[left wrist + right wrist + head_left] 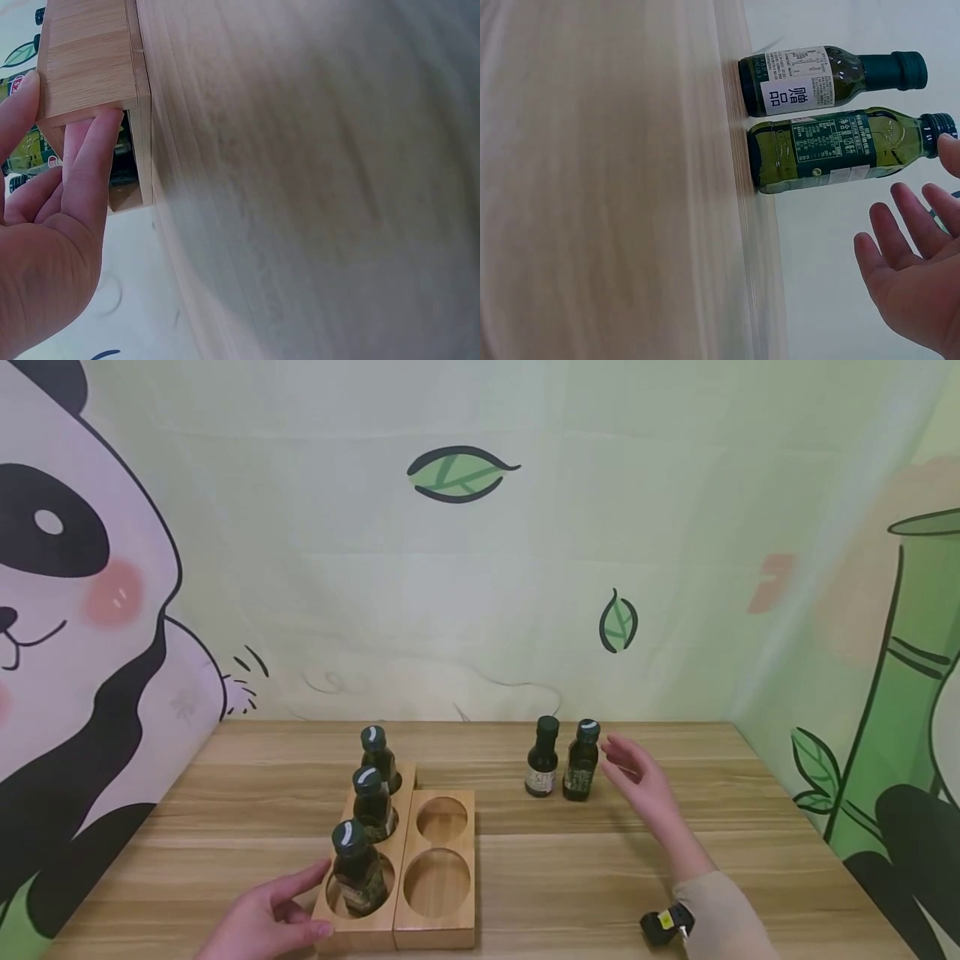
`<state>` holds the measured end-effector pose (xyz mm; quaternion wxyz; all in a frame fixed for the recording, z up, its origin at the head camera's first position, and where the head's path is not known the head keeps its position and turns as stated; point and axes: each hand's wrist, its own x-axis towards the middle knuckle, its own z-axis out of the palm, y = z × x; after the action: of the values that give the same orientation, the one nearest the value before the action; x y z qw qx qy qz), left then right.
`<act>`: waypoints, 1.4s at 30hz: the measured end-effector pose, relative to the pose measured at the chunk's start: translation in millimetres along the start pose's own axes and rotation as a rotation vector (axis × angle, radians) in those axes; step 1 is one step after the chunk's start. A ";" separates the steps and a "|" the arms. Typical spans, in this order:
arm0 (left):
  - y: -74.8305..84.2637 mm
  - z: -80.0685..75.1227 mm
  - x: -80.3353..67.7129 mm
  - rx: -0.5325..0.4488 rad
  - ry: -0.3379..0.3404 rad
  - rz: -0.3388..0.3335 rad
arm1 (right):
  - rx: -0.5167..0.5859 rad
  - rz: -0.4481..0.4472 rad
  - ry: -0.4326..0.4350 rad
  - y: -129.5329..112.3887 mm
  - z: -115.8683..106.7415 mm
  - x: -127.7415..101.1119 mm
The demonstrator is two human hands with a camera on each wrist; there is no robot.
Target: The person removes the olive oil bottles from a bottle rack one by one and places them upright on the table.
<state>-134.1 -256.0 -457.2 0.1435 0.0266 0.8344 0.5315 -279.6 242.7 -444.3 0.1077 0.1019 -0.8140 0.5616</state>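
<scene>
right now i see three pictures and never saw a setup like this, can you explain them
No machine here: a person is working bare-handed. The wide picture is from a head camera; the others are from one on each wrist. On the table stands a wooden holder with three bottles in its left row; the two holes beside them are empty. The left hand has its grip on the holder's near left corner. The right hand holds nothing, close to two more bottles.

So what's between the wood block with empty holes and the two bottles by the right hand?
Just bare table lies between that block and the two bottles in the head view.
</scene>
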 end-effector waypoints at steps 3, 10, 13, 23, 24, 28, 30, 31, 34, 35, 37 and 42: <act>1.0 0.1 0.1 0.009 0.007 -0.007 | -0.020 -0.003 0.000 -0.6 -2.0 -2.6; 1.4 -0.1 0.2 0.023 0.017 -0.014 | -0.037 -0.014 0.009 -5.5 -6.1 -9.4; 0.4 -0.6 0.7 0.023 0.011 -0.014 | -0.033 -0.016 0.017 -9.1 -6.8 -12.1; 0.3 -0.5 0.5 0.018 -0.001 -0.019 | -0.031 -0.045 0.045 -24.4 -2.1 -20.6; 0.5 -0.3 0.6 0.019 0.001 -0.021 | -0.037 -0.048 0.047 -25.5 -0.8 -21.2; 1.2 0.1 0.9 0.027 0.008 -0.026 | -0.051 -0.057 0.044 -28.1 5.5 -24.0; 1.5 0.1 0.8 0.028 0.008 -0.025 | -0.053 -0.060 0.037 -29.1 9.3 -25.5; 1.5 0.0 0.8 0.030 0.007 -0.024 | -0.051 -0.065 0.033 -29.5 11.4 -26.3; 1.4 -0.3 0.9 0.031 0.000 -0.018 | -0.041 -0.079 0.017 -30.3 18.5 -29.0; 1.2 -0.4 0.9 0.033 0.000 -0.016 | -0.035 -0.086 0.012 -30.5 21.1 -29.8; 0.9 -0.4 1.3 0.034 -0.001 -0.018 | -0.026 -0.092 0.001 -30.5 26.3 -31.0; 0.8 0.2 1.4 0.031 0.009 -0.029 | -0.009 -0.108 -0.029 -38.3 40.4 -34.4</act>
<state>-135.5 -255.2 -456.9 0.1471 0.0144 0.8434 0.5165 -238.2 193.1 -434.0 0.1265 0.1535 -0.8112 0.5499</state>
